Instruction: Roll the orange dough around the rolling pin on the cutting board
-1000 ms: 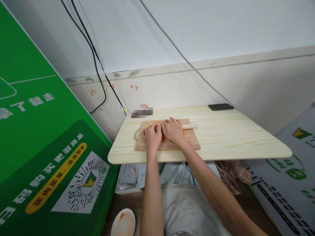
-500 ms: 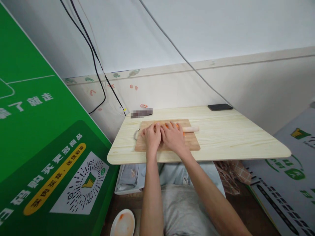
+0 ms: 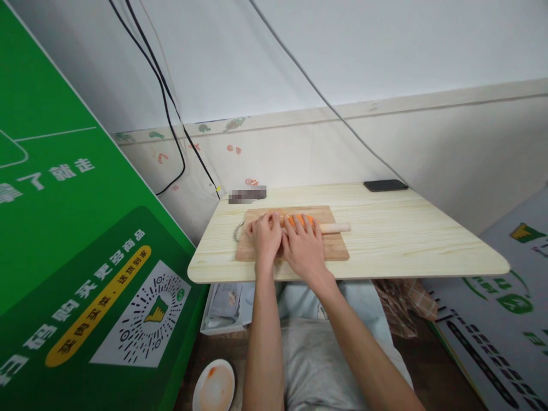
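A person's two bare hands are lying side by side over a wooden board on a pale bench (image 3: 428,242). The right hand (image 3: 305,246) is stretching its fingers across one pale rod (image 3: 336,228) onto one visible orange piece (image 3: 305,219); the left hand (image 3: 266,234) is bending close beside it, its grip impossible to tell. The rod is lying crosswise on the single board (image 3: 336,249), its end just passing the right edge. It is looking light, stiff and hardly fragile, best held near both ends; the orange piece is appearing soft and easily dented, calling for flat fingers underneath. One dark phone (image 3: 385,185) and one pixelated object (image 3: 247,194) are lying toward the wall, while one stained white plate (image 3: 220,391) is sitting below the bench.
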`<control>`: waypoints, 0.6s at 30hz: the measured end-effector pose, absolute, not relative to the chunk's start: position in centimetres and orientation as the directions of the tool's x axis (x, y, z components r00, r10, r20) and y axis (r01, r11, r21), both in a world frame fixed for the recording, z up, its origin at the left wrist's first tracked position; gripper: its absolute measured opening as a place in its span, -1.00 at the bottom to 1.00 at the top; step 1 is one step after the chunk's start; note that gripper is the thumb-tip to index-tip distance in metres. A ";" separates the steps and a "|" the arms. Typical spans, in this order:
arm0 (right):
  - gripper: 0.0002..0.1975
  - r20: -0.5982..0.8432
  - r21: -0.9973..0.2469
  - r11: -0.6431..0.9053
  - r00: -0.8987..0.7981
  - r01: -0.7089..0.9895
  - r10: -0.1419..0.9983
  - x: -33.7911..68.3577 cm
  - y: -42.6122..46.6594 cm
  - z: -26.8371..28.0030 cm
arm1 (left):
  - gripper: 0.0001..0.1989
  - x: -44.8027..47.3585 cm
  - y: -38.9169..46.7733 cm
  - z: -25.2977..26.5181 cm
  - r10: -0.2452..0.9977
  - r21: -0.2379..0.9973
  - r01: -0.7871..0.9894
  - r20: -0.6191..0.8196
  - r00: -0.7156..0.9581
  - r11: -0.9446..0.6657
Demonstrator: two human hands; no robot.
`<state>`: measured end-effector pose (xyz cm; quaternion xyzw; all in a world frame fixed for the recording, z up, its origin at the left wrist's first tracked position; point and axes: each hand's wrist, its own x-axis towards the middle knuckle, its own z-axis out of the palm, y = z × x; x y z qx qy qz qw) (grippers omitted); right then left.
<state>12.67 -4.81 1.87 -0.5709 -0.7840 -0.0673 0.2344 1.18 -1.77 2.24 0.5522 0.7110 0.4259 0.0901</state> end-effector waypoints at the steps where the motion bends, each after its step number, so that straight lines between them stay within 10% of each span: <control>1: -0.47 0.445 -0.167 0.333 -0.231 0.928 0.865 12.6 -5.0 1.8 | -0.62 1.2 -1.8 2.3 0.862 0.704 0.710 0.343 -0.374 0.028; 10: -0.41 0.231 -0.144 0.323 -0.286 0.935 0.930 12.1 2.1 5.3 | -0.63 1.2 -1.9 2.7 0.861 0.709 0.705 0.352 -0.367 0.011; 18: -0.47 0.397 -0.144 0.327 -0.248 0.934 0.884 12.7 -3.9 3.0 | -0.66 1.2 -1.7 2.2 0.847 0.721 0.693 0.362 -0.391 0.012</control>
